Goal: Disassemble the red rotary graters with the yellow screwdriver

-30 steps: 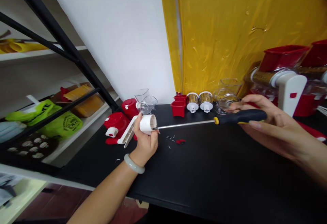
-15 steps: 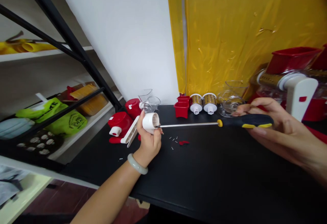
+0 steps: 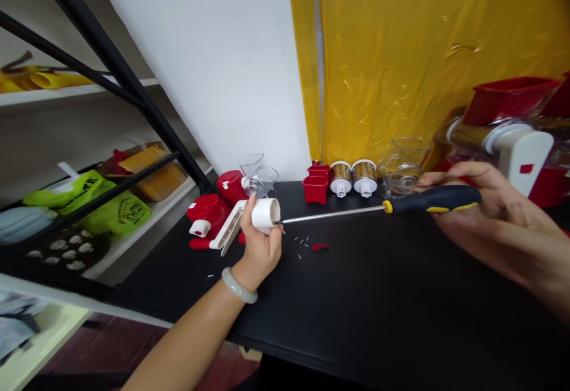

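My left hand [image 3: 260, 248], with a pale bangle at the wrist, grips a short white cylindrical part [image 3: 263, 213] whose open end faces right. My right hand [image 3: 485, 207] holds the black and yellow handle of a long screwdriver [image 3: 333, 214]. The shaft slopes slightly down to the left, and its tip is at the lower rim of the white part; whether it touches a screw is too small to tell. Several small screws [image 3: 301, 241] and a red piece [image 3: 319, 247] lie on the black table just below the shaft.
Red housings [image 3: 209, 214] and a white crank arm [image 3: 228, 228] lie left of my left hand. Behind stand red pushers [image 3: 315, 189], two grater drums [image 3: 364, 178] and clear plastic parts [image 3: 403, 171]. An assembled grater [image 3: 512, 103] stands right. Shelves [image 3: 133, 224] are left.
The screwdriver's handle end has risen a little, so the shaft now slopes more. The white part has shifted slightly right in my left hand.
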Action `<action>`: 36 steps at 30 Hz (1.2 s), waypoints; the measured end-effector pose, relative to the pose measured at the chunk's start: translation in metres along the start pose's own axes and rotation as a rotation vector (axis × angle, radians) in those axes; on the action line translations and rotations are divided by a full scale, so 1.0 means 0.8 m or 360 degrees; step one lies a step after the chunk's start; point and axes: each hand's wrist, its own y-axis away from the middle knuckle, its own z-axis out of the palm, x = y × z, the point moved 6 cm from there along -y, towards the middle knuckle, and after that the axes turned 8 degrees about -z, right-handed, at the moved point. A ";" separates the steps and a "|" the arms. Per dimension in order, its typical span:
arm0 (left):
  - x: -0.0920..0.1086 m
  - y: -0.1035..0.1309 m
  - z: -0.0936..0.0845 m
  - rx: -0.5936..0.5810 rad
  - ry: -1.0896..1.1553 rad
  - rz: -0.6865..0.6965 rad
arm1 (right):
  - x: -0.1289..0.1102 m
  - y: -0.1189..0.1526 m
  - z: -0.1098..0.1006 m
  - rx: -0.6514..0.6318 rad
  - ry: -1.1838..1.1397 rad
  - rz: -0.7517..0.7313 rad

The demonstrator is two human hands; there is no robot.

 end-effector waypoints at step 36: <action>0.000 0.001 0.009 -0.0174 0.0109 -0.0123 | 0.016 -0.004 -0.020 -0.0113 0.0924 -0.0079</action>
